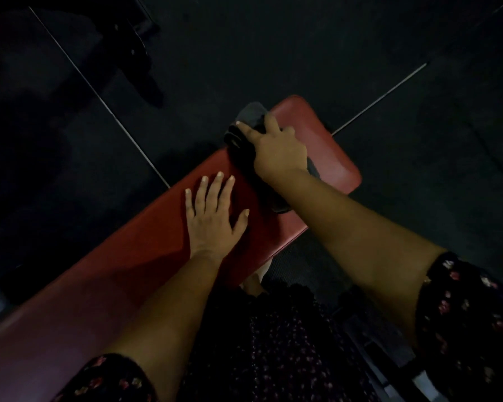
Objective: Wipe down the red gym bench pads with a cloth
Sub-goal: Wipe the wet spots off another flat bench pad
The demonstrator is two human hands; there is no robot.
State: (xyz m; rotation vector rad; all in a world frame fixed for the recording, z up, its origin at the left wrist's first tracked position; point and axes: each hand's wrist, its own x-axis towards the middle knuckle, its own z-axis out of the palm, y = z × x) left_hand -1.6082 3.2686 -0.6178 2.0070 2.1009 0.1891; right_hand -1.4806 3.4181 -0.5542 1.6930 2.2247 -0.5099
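Note:
A long red bench pad (122, 274) runs from the lower left up to the middle, and a shorter red seat pad (317, 132) continues it at the far end. My right hand (276, 146) lies over a dark grey cloth (253, 114) at the gap between the two pads, fingers curled down onto the cloth. The cloth trails back under my wrist toward the long pad's right edge. My left hand (212, 216) rests flat on the long pad with fingers spread, just left of the cloth.
Dark rubber floor mats with pale seams (99, 94) surround the bench. A black machine foot (145, 68) stands at the upper left. Grey metal frame parts (395, 343) sit at the lower right, near my dark floral clothing.

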